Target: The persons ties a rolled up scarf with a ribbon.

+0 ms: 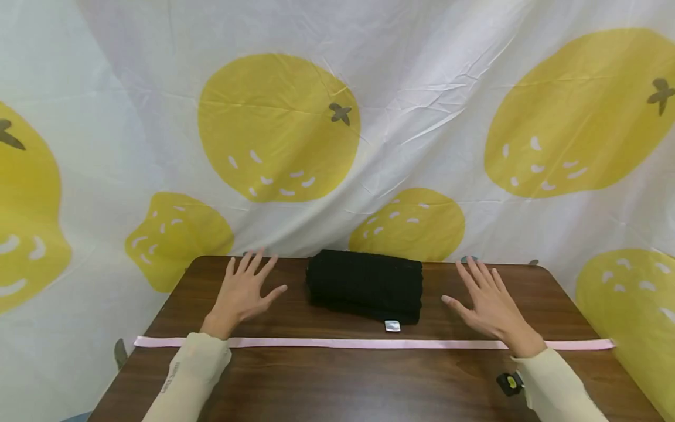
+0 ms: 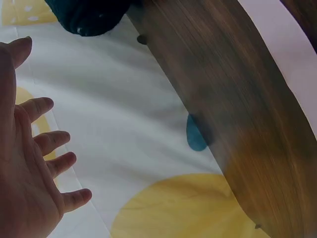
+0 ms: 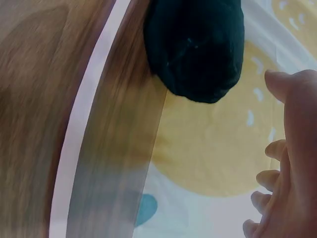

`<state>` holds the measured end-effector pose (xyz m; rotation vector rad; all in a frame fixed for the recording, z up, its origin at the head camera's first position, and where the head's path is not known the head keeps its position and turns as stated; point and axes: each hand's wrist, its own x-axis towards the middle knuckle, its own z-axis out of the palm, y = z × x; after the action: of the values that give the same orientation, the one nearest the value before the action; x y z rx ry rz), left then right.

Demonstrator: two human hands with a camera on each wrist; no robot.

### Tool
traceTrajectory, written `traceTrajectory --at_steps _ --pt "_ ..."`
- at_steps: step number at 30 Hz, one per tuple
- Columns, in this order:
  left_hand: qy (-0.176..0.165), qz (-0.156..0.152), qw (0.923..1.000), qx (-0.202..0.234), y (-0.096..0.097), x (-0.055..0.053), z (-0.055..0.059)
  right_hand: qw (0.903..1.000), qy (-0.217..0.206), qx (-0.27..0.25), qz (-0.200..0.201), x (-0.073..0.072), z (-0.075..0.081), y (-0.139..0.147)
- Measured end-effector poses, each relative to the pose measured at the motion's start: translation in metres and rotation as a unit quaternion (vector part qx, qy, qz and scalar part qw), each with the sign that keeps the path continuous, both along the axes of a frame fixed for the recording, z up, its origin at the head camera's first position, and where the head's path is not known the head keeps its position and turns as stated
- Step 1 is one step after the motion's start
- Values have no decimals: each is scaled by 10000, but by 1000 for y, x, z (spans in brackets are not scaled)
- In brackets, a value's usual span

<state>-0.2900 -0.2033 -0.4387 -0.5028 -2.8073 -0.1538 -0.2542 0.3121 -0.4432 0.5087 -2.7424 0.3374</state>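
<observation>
A black bundle of folded or rolled cloth (image 1: pixel 365 286) lies near the back edge of the brown wooden table (image 1: pixel 337 387), with a small white tag (image 1: pixel 392 326) at its front. My left hand (image 1: pixel 244 293) is spread to the left of the bundle, apart from it. To its right my right hand (image 1: pixel 487 305) has its fingers splayed too, holding nothing. In the left wrist view the left hand (image 2: pixel 29 153) shows its palm side, fingers extended. The right wrist view has the dark bundle (image 3: pixel 195 49) at the top and the right hand (image 3: pixel 297 148) at the right edge.
A pink strip (image 1: pixel 358 343) runs across the table in front of the bundle, passing under both forearms. A small black object (image 1: pixel 509 384) with a yellow-green spot is by the right sleeve. Behind the table hangs a white curtain (image 1: pixel 422 117) with yellow lemons.
</observation>
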Motion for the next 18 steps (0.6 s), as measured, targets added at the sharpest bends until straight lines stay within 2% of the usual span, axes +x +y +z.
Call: traceTrajectory --at_steps 9,14,18 --pt "126 -250 9996 22 20 -4 -4 9996 -131 82 254 -4 3 -22" --pt "305 -481 9984 0 34 -7 -6 9990 -30 133 430 -8 3 -36" --pt "305 -609 9977 -39 45 -11 -7 9980 -27 192 594 -12 4 -49"
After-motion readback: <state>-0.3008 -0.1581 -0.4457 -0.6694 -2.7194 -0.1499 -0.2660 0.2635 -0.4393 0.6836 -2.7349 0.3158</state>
